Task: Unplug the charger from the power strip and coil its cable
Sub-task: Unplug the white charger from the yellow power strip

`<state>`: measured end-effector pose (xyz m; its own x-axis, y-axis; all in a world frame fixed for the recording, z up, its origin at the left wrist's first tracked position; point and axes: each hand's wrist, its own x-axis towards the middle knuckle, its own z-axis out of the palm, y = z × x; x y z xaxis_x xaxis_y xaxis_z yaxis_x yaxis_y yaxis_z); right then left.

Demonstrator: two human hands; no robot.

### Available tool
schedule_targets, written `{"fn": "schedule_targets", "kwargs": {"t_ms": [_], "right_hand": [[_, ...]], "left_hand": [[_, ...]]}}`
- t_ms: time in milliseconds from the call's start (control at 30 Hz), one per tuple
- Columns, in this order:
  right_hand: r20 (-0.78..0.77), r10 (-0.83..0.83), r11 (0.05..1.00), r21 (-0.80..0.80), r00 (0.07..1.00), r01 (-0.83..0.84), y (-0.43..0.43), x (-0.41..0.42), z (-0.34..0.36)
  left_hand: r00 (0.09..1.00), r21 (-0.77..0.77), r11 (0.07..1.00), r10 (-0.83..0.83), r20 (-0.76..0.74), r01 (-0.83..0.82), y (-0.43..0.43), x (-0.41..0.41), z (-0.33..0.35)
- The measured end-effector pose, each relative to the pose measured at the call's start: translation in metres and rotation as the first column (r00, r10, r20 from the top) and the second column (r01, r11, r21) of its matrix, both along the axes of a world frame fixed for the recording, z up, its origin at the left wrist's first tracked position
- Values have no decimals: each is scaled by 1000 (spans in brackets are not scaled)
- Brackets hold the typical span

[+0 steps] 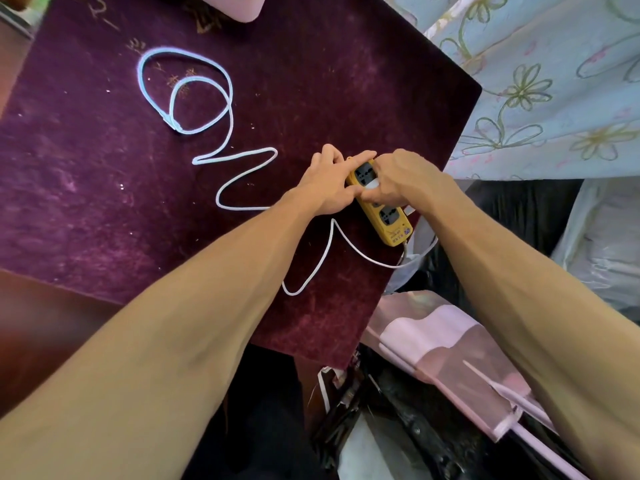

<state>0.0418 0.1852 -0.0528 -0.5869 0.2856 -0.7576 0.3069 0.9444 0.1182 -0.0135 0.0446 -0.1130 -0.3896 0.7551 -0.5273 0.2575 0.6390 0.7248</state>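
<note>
The right hand (405, 181) pinches the white charger (372, 185) with curled fingers; the charger sits in the middle socket of the yellow power strip (391, 220); the left hand (327, 185) grips the strip's far end, one finger laid across the top. The strip lies near the right edge of the purple cloth (104, 202); the white cable (230, 98) lies in loops and bends on the cloth, left of the hands; flowered fabric (536, 81) is just past that edge.
</note>
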Motion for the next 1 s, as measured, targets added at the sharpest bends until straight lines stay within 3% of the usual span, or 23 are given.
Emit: {"fn": "schedule_targets", "kwargs": {"t_ms": [500, 667, 733, 833, 900, 933, 1000], "right_hand": [[-19, -5, 992, 124, 1000, 7, -9, 6, 3], [-93, -204, 977, 44, 975, 208, -30, 39, 36], [-162, -396, 918, -77, 904, 388, -44, 59, 63], [-279, -710, 701, -367, 646, 612, -75, 92, 110], [-339, -821, 571, -502, 459, 650, -101, 111, 148], [-355, -846, 533, -550, 397, 643, -114, 120, 163], [-358, -877, 481, -639, 321, 600, -142, 137, 196]], "left_hand": [[999, 28, 999, 16, 33, -17, 0, 1, -14], [988, -73, 997, 34, 151, -23, 3, -7, 4], [973, -125, 984, 148, 179, -127, -5, -5, 33], [868, -86, 905, 424, 257, -417, -34, 13, 91], [721, -160, 831, 544, 430, -532, -60, 31, 145], [641, -221, 812, 568, 516, -540, -75, 41, 171], [567, -268, 831, 535, 626, -488, -108, 60, 224]]}}
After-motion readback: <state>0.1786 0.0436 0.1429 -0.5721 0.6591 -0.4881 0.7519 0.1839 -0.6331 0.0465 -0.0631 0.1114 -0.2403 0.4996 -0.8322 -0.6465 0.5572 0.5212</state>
